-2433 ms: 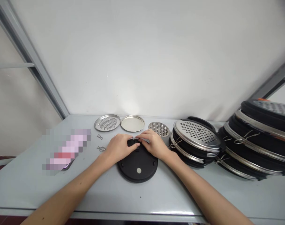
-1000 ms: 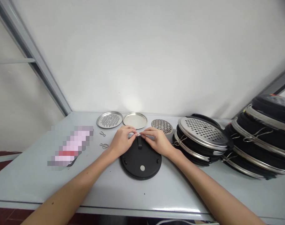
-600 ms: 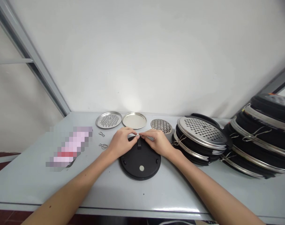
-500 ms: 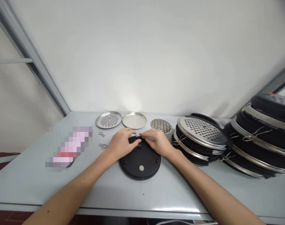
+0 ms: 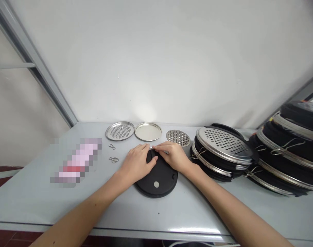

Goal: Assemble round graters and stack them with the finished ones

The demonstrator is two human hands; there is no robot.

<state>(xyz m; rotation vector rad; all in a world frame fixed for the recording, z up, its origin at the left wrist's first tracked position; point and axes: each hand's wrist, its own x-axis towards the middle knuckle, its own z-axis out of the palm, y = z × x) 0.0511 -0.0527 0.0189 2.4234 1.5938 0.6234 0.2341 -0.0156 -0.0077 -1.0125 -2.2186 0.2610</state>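
Note:
A round black plastic base (image 5: 156, 175) lies on the table before me, with a pale round spot on its face and a small dark peg near its right side. My right hand (image 5: 172, 156) pinches a small metal wire clip (image 5: 151, 148) at the base's far rim. My left hand (image 5: 138, 161) grips the rim from the left, fingertips close to the clip and thumb laid across the black face. Those fingers hide part of the clip and the base's upper left. Two loose wire clips, a nearer one (image 5: 114, 160) and a farther one (image 5: 112, 146), lie left of my left hand.
Along the wall lie a rimmed grater disc (image 5: 119, 131), a plain metal disc (image 5: 148, 132) and a coarse grater disc (image 5: 178, 137). Stacked black graters (image 5: 223, 145) stand at right, beside a taller stack (image 5: 287, 151). A blurred pink item (image 5: 80, 159) lies left.
My left hand has shifted slightly down and turned flatter over the base, its thumb now lower and covering more of the left side. My right hand keeps its pinch at the rim.

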